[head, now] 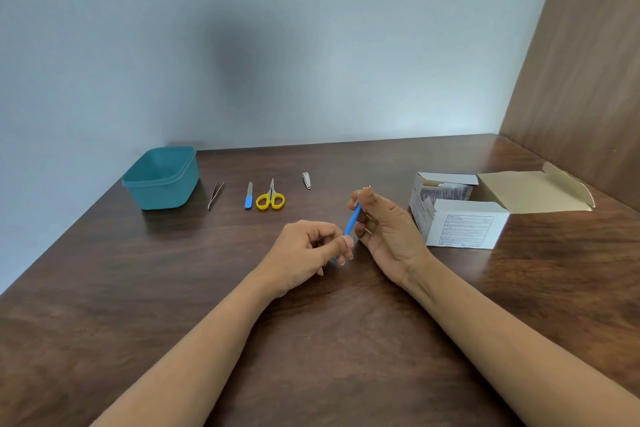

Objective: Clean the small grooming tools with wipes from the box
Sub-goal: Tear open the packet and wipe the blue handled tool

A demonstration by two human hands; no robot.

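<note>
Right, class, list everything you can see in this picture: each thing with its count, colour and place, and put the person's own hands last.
container: one, teal, open, far left of the table
tweezers: one, metal, just right of the container
nail file: one, metal with blue handle, right of the tweezers
scissors: one pair, yellow handles, beside the nail file
nail clipper: one, silver, right of the scissors, further back
box of wipes: one, white card, flap open, right side of the table, packets showing inside
blue-handled tool: one, thin metal tip, held up between both hands
table: one, dark brown wood
left hand: pinching the tool's lower end
right hand: gripping its upper end
</note>
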